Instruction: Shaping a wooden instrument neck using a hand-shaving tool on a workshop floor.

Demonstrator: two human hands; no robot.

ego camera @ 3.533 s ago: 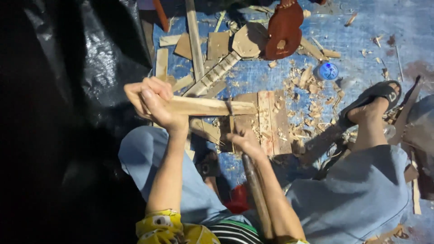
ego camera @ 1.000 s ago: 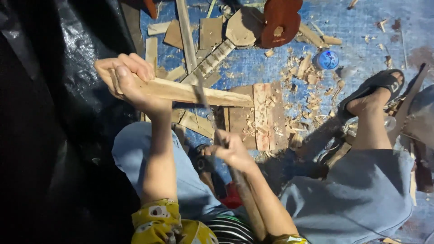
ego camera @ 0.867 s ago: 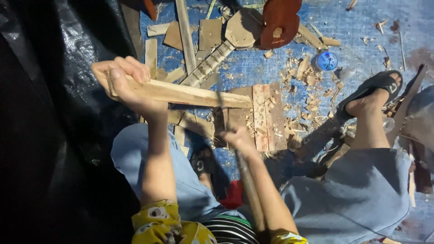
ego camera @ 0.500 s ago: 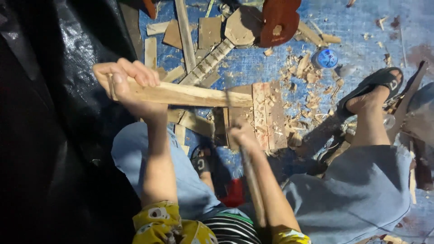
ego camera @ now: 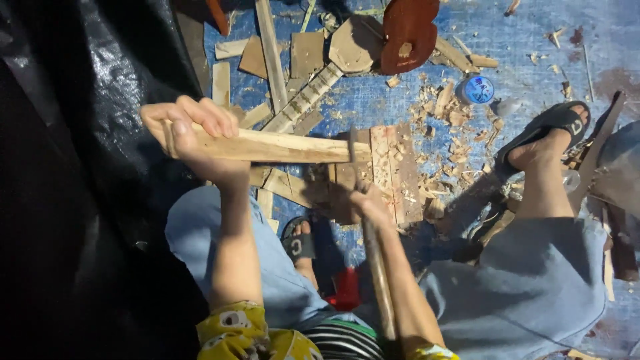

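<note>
My left hand [ego camera: 193,137] grips the left end of a long pale wooden stick [ego camera: 287,147], held level above my lap. The stick's right end rests over a scarred wooden block [ego camera: 390,167] on the floor. My right hand [ego camera: 372,207] is closed around a cutting tool with a long wooden handle [ego camera: 379,287] that runs back along my forearm. Its thin blade [ego camera: 352,143] meets the stick near the right end.
Wood chips and offcuts litter the blue tarp [ego camera: 533,60]. A brown guitar-shaped body [ego camera: 408,30], a fretted neck piece [ego camera: 303,100] and a small blue-and-white round container [ego camera: 477,89] lie beyond the block. My sandalled foot [ego camera: 547,137] rests right; black plastic sheeting [ego camera: 87,133] covers the left.
My right hand has shifted right and a little up, bringing the blade to the stick's right end. My left hand and the stick have dropped slightly.
</note>
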